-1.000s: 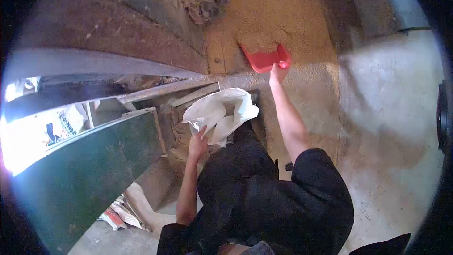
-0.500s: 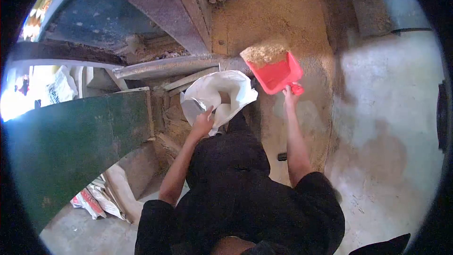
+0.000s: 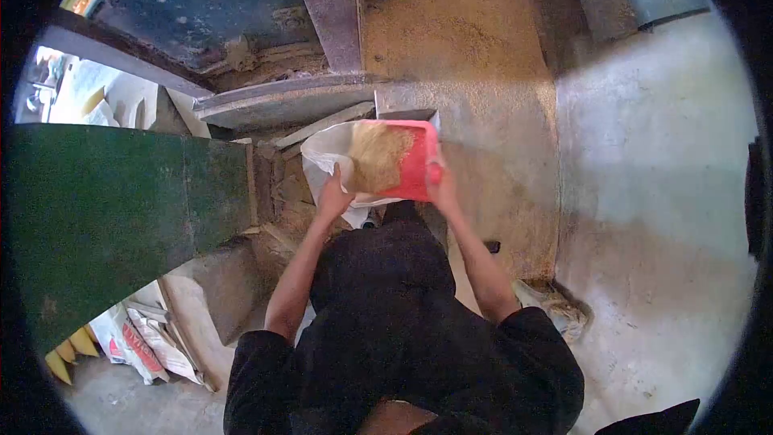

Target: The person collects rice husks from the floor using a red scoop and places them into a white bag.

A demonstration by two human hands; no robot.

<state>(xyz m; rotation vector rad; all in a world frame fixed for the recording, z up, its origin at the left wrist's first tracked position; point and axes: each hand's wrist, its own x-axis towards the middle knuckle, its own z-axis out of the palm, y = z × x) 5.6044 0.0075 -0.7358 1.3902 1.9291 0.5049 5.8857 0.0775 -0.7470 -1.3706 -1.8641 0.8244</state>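
A red scoop (image 3: 417, 163) lies tilted over the mouth of a white sack (image 3: 322, 147), with tan grain (image 3: 378, 153) on it toward the sack. My right hand (image 3: 440, 190) is closed round the scoop's handle. On the near left side of the sack, my left hand (image 3: 332, 196) grips the rim. The scoop and grain hide most of the sack's inside.
Loose grain (image 3: 459, 24) covers the surface ahead, beneath a wooden post (image 3: 326, 8). A green panel (image 3: 129, 209) stands at the left, with printed bags (image 3: 141, 342) below it. A pale wall (image 3: 652, 185) runs along the right.
The scoop and my right hand have moved left and nearer, from the grain surface to over the sack. My left hand has shifted slightly left and now grips the sack's rim.
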